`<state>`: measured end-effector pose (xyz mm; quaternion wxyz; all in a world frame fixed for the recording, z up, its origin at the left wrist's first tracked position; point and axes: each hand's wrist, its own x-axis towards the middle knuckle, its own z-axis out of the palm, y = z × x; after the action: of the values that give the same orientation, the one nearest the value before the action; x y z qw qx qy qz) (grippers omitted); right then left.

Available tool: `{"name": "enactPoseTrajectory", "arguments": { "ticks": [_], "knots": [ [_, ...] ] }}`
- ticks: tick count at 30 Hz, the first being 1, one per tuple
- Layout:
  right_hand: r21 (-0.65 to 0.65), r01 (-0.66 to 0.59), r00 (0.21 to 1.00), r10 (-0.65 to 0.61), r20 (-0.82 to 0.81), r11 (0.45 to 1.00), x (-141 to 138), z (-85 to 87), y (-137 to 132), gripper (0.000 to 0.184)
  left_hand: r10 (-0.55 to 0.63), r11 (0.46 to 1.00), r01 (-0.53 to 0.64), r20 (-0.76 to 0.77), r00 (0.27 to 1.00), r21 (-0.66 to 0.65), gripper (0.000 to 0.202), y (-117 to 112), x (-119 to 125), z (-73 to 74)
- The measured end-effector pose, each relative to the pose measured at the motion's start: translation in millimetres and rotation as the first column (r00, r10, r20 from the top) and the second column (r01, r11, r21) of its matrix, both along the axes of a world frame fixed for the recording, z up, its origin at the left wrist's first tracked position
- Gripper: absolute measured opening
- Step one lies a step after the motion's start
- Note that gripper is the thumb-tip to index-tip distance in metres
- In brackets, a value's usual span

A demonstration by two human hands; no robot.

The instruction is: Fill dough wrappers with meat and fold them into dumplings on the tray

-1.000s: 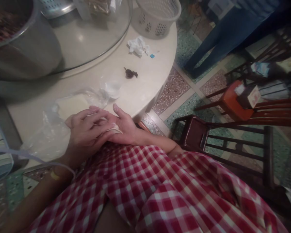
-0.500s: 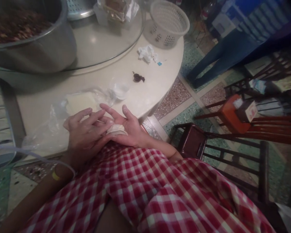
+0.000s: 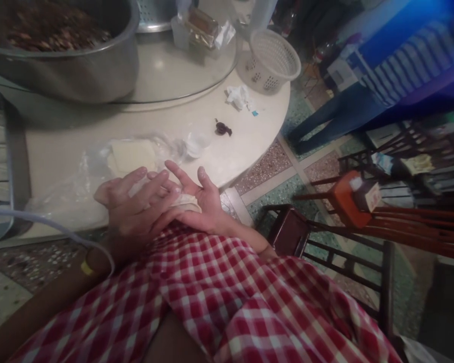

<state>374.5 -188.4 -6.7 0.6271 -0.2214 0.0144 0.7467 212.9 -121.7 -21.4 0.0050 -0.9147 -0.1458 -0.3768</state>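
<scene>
A thin, pale, matt dough wrapper lies between bare hands above a smooth, glossy cream round counter. Crinkled clear plastic film covers a stack of pale matt sheets. A dull brushed-metal bowl stands on a shiny glass turntable beside a white perforated plastic basket. Red-and-white checked cloth fills the foreground; dark varnished wooden chairs stand on speckled terrazzo floor.

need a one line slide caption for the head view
Left hand presses a pale dough wrapper into the open right hand, beside a bagged wrapper stack on the round table.
</scene>
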Motion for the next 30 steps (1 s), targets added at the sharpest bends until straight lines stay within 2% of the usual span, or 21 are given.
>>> {"name": "enactPoseTrajectory", "arguments": {
  "ticks": [3,10,15,18,26,30],
  "knots": [
    [0.024,-0.003,1.0,0.003,0.02,1.0,-1.4,1.2,-0.4,0.06,-0.003,1.0,0.003,0.039,0.999,0.0,0.037,-1.9,3.8,-0.1],
    [-0.057,-0.026,1.0,0.026,-0.003,0.998,1.4,3.9,0.7,0.057,-0.02,0.999,0.015,0.088,0.996,0.051,0.027,-4.9,9.4,0.8],
    [-0.079,0.036,0.999,-0.035,0.015,0.996,2.1,4.8,0.4,0.061,0.066,0.998,-0.066,0.046,0.997,0.002,0.043,-2.5,6.0,-5.1],
    [-0.092,0.095,0.996,-0.094,0.009,0.991,0.0,8.3,-0.2,0.066,0.088,0.996,-0.087,0.055,0.995,-0.031,0.044,-3.4,0.4,-10.2],
    [-0.08,0.154,0.988,-0.152,0.041,0.985,-6.2,8.8,2.5,0.059,0.071,0.997,-0.072,0.032,0.997,0.034,0.059,-5.3,-12.7,-16.5],
    [-0.078,0.188,0.98,-0.182,0.077,0.979,-7.8,12.6,3.5,0.058,0.146,0.989,-0.146,0.035,0.989,0.002,0.054,-4.7,-5.3,-14.7]
  ]
}}
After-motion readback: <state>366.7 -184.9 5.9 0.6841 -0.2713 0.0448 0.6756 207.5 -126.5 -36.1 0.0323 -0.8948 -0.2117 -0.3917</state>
